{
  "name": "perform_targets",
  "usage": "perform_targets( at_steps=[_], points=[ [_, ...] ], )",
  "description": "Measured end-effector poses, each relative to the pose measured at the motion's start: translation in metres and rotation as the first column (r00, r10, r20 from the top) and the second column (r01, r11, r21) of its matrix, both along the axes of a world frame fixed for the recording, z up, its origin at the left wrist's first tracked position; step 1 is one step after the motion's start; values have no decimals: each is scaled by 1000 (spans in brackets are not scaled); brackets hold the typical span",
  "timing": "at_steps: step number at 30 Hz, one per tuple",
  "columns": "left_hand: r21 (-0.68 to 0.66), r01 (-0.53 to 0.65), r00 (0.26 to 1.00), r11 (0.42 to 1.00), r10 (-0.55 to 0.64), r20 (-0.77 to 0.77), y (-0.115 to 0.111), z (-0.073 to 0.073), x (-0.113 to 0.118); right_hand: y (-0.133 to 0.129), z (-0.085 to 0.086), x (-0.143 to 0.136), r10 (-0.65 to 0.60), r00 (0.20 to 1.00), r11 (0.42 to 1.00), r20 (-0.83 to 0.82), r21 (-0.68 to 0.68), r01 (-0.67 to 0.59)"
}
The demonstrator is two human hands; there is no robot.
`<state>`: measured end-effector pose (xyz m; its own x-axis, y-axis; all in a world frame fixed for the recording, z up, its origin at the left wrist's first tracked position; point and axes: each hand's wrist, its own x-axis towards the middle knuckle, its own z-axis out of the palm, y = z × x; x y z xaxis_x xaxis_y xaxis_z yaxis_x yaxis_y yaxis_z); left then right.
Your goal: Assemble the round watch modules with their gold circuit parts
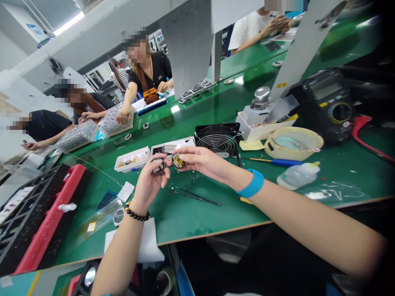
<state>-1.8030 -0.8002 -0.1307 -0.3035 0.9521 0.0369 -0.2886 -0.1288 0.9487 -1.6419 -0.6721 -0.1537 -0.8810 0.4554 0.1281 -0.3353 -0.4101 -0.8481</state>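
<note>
My left hand (147, 181) pinches a round, dark-rimmed watch part (158, 166) between thumb and fingers. Close beside it, my right hand (205, 162) grips a round watch case (178, 161) with yellow and dark parts showing inside. The two round pieces are held almost edge to edge above the green bench; whether they are joined is too small to tell. Below them on the bench lie black tweezers (197, 198). A round watch-like piece (119, 216) rests near my left wrist, next to a clear plastic sheet.
Behind my hands stand white boxes (132, 161) of small parts and a black fan (217, 137). To the right are a cream tub (293, 144), a blue screwdriver (286, 163), a squeeze bottle (298, 176) and a multimeter (328, 107). A red-and-black rack (49, 222) stands left. Co-workers sit across.
</note>
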Motion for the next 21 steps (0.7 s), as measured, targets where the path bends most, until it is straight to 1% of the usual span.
perform_targets(
  at_steps=[5, 12, 16, 21],
  points=[
    [-60, 8, 992, 998, -16, -129, -2, -3, 4, 0, 1, 0, -97, 995, 988, 15, 123, 94],
    [-76, 14, 943, 997, -39, -330, -5, -9, 5, 1, 0, -2, -176, 980, 969, 92, 190, 156],
    [-97, 31, 924, 995, -66, -378, -6, -11, 5, 1, -1, -3, -227, 971, 949, 76, 243, 203],
    [-85, 3, 901, 996, -39, -433, -5, -14, 5, 2, -3, -2, -252, 965, 930, 66, 292, 223]
  ],
)
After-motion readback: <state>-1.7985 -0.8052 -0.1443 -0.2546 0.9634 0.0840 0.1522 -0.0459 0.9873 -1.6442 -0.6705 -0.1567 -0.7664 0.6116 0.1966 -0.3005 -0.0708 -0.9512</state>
